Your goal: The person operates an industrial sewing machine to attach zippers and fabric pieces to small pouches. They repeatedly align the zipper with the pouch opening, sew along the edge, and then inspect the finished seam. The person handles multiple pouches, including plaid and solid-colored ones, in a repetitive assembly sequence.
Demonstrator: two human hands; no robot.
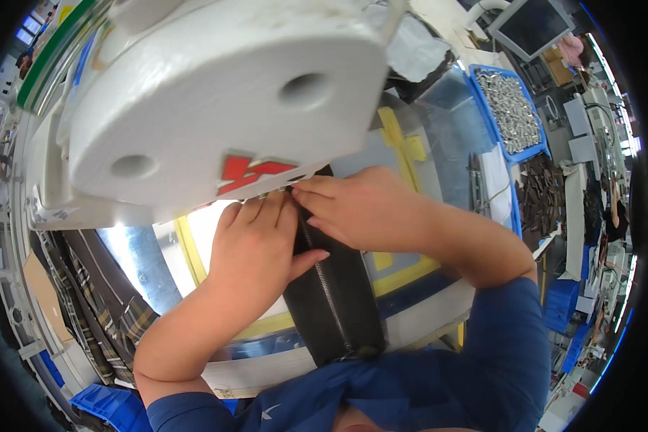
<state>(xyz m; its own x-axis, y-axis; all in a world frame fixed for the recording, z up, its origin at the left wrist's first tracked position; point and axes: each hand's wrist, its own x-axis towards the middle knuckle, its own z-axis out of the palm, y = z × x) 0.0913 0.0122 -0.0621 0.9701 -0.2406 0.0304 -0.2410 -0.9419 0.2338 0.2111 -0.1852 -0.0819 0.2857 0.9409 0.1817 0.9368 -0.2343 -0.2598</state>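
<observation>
Under the head of a white sewing machine (216, 108) lies a black fabric piece (360, 317) with a long metal zipper (324, 288) running toward my body. My left hand (255, 255) rests on its left side, fingers lying on the fabric close to the machine's lower edge, thumb apart beside the zipper. My right hand (353, 209) grips the fabric by the top of the zipper, fingers bent together just below the machine head. The needle area is hidden behind the head and my fingertips.
Plaid and dark garment pieces (86, 295) lie at left, above a blue bin (108, 407). At right stand a blue tray of metal pieces (507, 108) and dark strips (543, 194). A screen (529, 25) is at upper right; other workers appear at both edges.
</observation>
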